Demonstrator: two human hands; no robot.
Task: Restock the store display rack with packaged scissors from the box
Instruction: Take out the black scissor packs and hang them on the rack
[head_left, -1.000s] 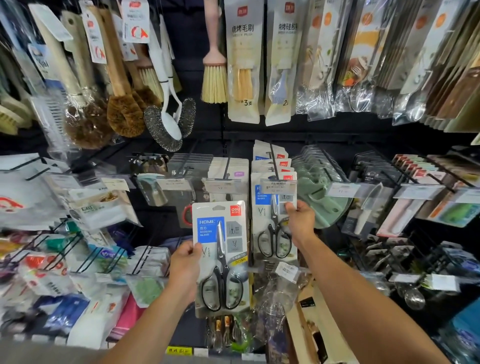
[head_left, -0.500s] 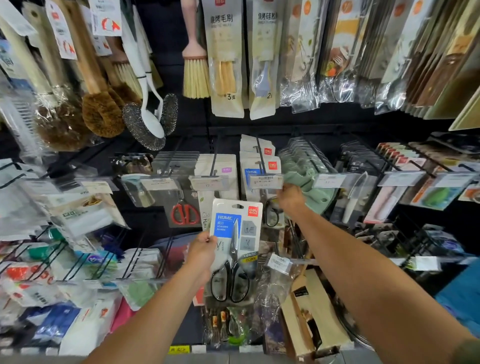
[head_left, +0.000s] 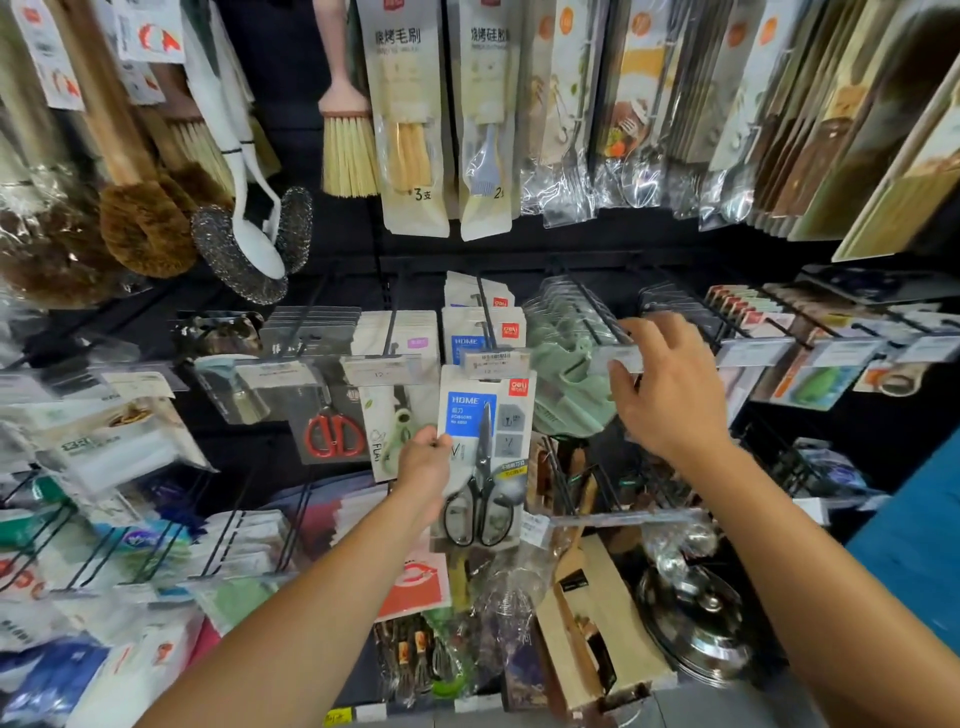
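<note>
My left hand (head_left: 423, 465) grips the left edge of a packaged pair of black-handled scissors (head_left: 485, 457), a white card with a blue HOME label. The pack hangs upright just under the price tag (head_left: 493, 359) at the tip of the scissors hook. Behind that tag a row of the same scissors packs (head_left: 480, 325) hangs on the hook. My right hand (head_left: 670, 384) is to the right, fingers spread and holding nothing, in front of the green items (head_left: 563, 384) on the neighbouring hook. No box is in view.
Red-handled scissors (head_left: 332, 434) and a pale pack (head_left: 387, 431) hang to the left. Brushes and scourers (head_left: 249, 244) hang above, long packaged utensils (head_left: 649, 114) at top right. Below are lower hooks with clear bags, a cardboard pack (head_left: 597, 629) and a metal lid (head_left: 696, 629).
My left hand has lifted the held pack up and right to the tip of the scissors hook. My right hand let go of the pack it pushed onto the hook and moved right, opening.
</note>
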